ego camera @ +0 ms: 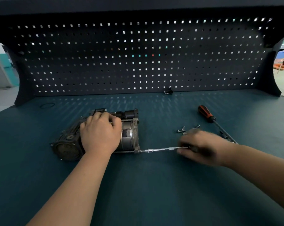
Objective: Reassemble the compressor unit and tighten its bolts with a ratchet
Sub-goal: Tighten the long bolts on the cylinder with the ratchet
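The dark metal compressor unit lies on its side on the green bench mat, left of centre. My left hand rests on top of it, fingers curled over its far side. A thin silver ratchet extension runs level from the bolt at the unit's lower right corner to my right hand. That hand is blurred and grips the tool's handle end. Several loose bolts lie just behind my right hand.
A screwdriver with an orange and black handle lies at the right, its shaft pointing toward me. A small black part sits at the foot of the pegboard. A faint ring marks the mat at the back left.
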A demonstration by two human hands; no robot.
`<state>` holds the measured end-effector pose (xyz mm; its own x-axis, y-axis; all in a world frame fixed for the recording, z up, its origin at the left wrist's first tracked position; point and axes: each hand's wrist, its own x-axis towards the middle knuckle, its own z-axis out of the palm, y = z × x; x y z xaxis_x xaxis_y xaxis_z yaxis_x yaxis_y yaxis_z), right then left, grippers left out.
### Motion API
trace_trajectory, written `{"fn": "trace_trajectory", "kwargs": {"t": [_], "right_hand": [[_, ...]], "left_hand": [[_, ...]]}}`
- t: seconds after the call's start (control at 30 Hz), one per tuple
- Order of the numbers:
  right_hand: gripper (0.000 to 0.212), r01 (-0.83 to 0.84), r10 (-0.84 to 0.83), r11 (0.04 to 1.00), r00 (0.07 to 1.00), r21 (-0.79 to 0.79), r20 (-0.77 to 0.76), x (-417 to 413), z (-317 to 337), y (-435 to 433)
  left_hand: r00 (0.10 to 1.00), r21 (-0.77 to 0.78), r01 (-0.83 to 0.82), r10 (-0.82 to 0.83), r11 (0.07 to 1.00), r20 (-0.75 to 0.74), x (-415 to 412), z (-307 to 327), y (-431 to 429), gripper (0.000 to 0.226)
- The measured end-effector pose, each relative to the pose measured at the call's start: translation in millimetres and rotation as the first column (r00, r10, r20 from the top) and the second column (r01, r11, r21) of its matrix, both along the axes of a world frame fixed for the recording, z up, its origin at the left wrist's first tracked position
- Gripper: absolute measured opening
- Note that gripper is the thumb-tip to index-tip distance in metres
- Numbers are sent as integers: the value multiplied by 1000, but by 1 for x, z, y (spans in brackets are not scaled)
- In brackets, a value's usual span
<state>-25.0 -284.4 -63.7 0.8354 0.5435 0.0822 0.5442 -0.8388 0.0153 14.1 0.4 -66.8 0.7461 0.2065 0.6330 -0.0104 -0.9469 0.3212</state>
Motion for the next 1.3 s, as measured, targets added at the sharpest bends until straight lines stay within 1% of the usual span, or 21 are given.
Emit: {"fn": "trace_trajectory", "kwargs": {"t": [0.07,0.13,0.23,0.3,0.37,0.4,0.47,0.53,0.6,0.63,0.73,0.8,0.83,0.9,0.97,1.03,1.07,1.13,1.2,1.23,1.3], "right_hand": [[37,-86,167,944,958,-320,234,1,4,-1],[34,-19,61,962,987,-274,146,0,5,2],[28,207,-130,957,932,203,-338,1,3,7],[35,511,-125,793,671,334,-730,1,8,10],[38,630,-83,720,494,291,-865,0,14,14],[38,622,-85,725,507,295,-858,0,16,14],[35,449,-137,828,742,336,-656,-3,14,14],[29,163,-159,986,979,18,-124,-9,8,9],[36,95,-1,914,973,-395,230,-13,2,8],[36,83,23,915,966,-395,257,-13,0,7],[31,155,-129,981,969,113,-213,-10,7,9],[36,545,-127,774,631,321,-765,-6,11,15],[37,654,-92,692,502,307,-860,-6,13,15],[37,550,-100,760,626,347,-773,-8,11,17],[32,152,-131,979,980,138,-151,-8,10,10],[32,-17,72,982,955,-188,289,-12,6,9],[31,-20,64,983,967,-180,245,-13,4,8],[35,147,-84,958,965,246,-249,-14,5,12],[38,521,-60,741,680,424,-730,-10,7,18],[39,537,-42,724,662,434,-748,-10,7,18],[36,206,-91,920,940,333,-330,-8,4,13]], "left_hand": [[1000,1,0,0,1000,2,0,0,-1,54],[1000,0,6,-6,1000,2,0,-1,0,52],[1000,8,18,-18,1000,-3,0,-1,1,44],[1000,12,18,-18,1000,-6,0,-1,1,40],[1000,9,19,-19,1000,-1,0,-1,1,39],[1000,9,22,-22,1000,1,-1,-1,1,40],[1000,13,24,-24,1000,4,-2,-2,1,42],[1000,12,23,-23,1000,-1,-2,-1,2,41],[1000,15,21,-21,1000,-11,-1,0,2,39],[1000,19,21,-20,1000,-12,0,0,1,39],[1000,20,24,-24,1000,-9,0,0,1,40],[1000,9,30,-30,1000,1,0,0,1,44],[999,3,35,-35,999,11,-1,0,1,47],[999,-7,44,-44,999,27,-3,1,1,50],[999,-13,40,-40,999,29,-3,0,2,50],[999,-13,29,-29,999,27,-3,0,2,50],[999,-11,27,-27,1000,25,-3,0,1,50],[999,-16,23,-23,1000,28,-3,-1,1,49],[999,-19,31,-30,999,36,-2,-1,0,47],[999,-18,38,-37,999,36,-2,-1,0,45],[998,-15,46,-45,999,34,-2,-1,1,40]]}}
